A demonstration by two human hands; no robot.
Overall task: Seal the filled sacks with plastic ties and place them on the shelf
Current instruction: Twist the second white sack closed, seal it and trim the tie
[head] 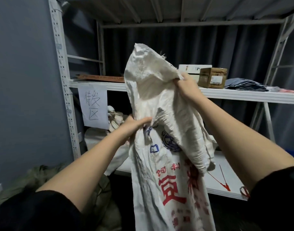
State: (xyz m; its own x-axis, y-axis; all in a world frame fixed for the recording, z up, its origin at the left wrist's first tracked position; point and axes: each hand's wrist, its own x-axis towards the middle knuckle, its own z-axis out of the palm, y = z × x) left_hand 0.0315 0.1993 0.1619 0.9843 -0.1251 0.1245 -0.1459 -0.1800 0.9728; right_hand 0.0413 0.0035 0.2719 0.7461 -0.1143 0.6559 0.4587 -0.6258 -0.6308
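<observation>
A white woven sack (159,100) with red and blue print hangs upright in front of the shelf, its open top held high. My left hand (134,127) pinches the sack's left side at mid height. My right hand (188,85) grips the sack's upper right edge near the mouth. Red plastic ties (223,182) lie on the lower white shelf board (229,172) at the right. A tied white sack (115,119) sits on that shelf level at the left, partly hidden behind my left hand.
The upper shelf board (243,95) carries a brown cardboard box (212,77), a white box (193,68), folded grey cloth (246,85) and a flat brown board (101,77). A handwritten paper sign (93,105) hangs at the left post. A green bundle (43,177) lies on the floor.
</observation>
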